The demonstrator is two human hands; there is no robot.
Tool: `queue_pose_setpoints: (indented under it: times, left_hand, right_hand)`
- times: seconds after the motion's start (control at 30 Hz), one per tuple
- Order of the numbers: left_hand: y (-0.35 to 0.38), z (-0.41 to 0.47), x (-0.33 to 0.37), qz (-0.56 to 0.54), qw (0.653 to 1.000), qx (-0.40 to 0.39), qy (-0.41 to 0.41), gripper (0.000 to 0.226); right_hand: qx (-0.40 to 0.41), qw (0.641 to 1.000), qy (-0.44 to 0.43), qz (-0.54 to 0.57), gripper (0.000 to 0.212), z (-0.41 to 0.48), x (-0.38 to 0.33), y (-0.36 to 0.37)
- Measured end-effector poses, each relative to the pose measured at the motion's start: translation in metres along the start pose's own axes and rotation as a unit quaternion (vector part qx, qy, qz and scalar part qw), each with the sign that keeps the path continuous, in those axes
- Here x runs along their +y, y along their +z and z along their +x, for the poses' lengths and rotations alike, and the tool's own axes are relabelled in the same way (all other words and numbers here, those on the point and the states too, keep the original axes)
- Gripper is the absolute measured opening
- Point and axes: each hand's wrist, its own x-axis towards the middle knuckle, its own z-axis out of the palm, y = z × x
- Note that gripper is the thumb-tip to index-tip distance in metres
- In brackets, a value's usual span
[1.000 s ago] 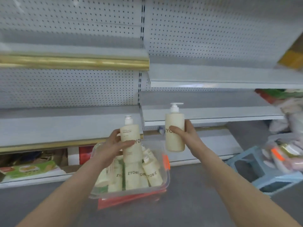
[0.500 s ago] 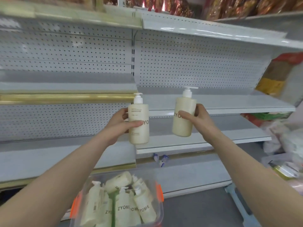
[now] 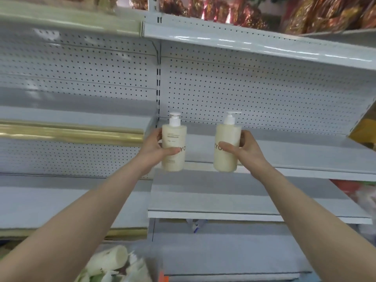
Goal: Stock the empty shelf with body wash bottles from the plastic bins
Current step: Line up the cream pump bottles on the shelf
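Left hand [image 3: 154,151] is wrapped round the left bottle [image 3: 174,147], thumb across the front label and fingers curled behind it. Right hand [image 3: 246,151] has the same grip on the right bottle [image 3: 226,147], thumb over the printed letters. Both are smooth, cream-coloured plastic cylinders with rounded shoulders and white pump tops. The left one stands straight, the right one leans a touch. They're side by side with a gap between them, not touching.

Both bottles are up in the air in front of the middle shelf [image 3: 284,159] of the right-hand bay, with their bases about level with its front lip. Can't tell if either base actually touches the metal.

That shelf is flat, glossy white sheet metal. Behind it is a white pegboard panel [image 3: 244,88] dotted with rows of small holes. The bay to the left has a shiny gold trim strip [image 3: 71,135] along its shelf edge. The top shelf is loaded with crinkly red-and-gold foil packets [image 3: 223,9].

Down at the bottom edge, pretty blurry, spare bottles [image 3: 109,259] of the same cream plastic lie in a jumble, with an orange tab [image 3: 163,278] just beside them.
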Motion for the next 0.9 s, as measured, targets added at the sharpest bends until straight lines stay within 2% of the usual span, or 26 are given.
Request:
queue_pose_setpoints:
  times: [0.2, 0.5, 0.7, 0.8, 0.9]
  left_hand:
    - [0.024, 0.041, -0.002, 0.039, 0.997, 0.059, 0.021, 0.068]
    - [0.017, 0.069, -0.035, 0.025, 0.999, 0.043, 0.007, 0.075]
    - [0.013, 0.070, -0.044, 0.084, 0.996, 0.030, 0.009, 0.075]
    - [0.020, 0.067, -0.049, 0.141, 0.987, 0.079, 0.015, 0.076]
    - [0.029, 0.067, -0.059, 0.189, 0.973, 0.135, -0.007, 0.084]
  right_hand:
    - [-0.020, 1.000, -0.011, 0.004, 0.066, 0.057, 0.019, 0.013]
    - [-0.063, 0.998, -0.007, -0.020, 0.071, 0.102, 0.048, 0.047]
    - [-0.089, 0.996, -0.016, -0.023, 0.071, 0.117, 0.056, 0.068]
    - [-0.095, 0.994, -0.042, -0.016, 0.076, 0.123, 0.054, 0.069]
    - [-0.083, 0.995, -0.061, -0.013, 0.071, 0.128, 0.045, 0.067]
